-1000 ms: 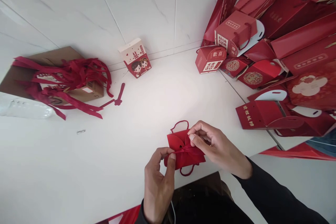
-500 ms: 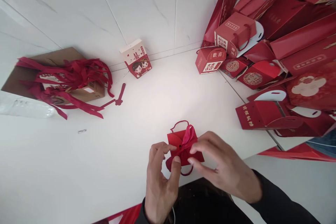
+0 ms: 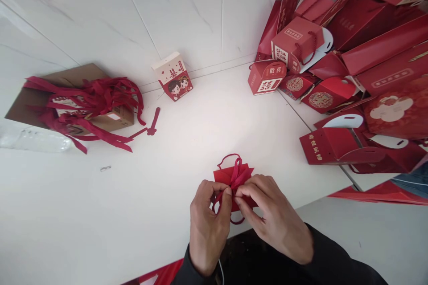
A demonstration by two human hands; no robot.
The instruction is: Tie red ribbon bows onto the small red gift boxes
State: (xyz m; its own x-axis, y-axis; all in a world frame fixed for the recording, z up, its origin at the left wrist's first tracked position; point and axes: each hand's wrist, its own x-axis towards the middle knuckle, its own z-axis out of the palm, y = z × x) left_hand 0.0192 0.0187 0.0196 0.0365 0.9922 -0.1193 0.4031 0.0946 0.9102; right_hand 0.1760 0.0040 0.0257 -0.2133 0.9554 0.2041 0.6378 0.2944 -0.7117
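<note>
A small red gift box (image 3: pixel 221 175) with cord handles lies on the white table close to my body. Across its top runs a dark pink ribbon (image 3: pixel 238 173), looped at the middle, with a tail pointing away from me. My left hand (image 3: pixel 210 220) pinches the ribbon between thumb and forefinger at the left of the bow. From the right, my right hand (image 3: pixel 272 216) has its thumb and forefinger closed on the ribbon beside the knot. The fingers partly cover the knot and the front of the box.
A cardboard box (image 3: pixel 20 107) spilling pink ribbons (image 3: pixel 110 93) stands at the left, beside clear plastic (image 3: pixel 40 138). A cartoon-printed box (image 3: pixel 180 84) leans near the wall. Many red gift boxes (image 3: pixel 297 40) pile up at the right. A small clear scrap (image 3: pixel 105 168) lies on the table.
My fingers have closed in on the bow from both sides. The right hand has moved left and now grips ribbon. The loop has narrowed, and a tail shows at its right.
</note>
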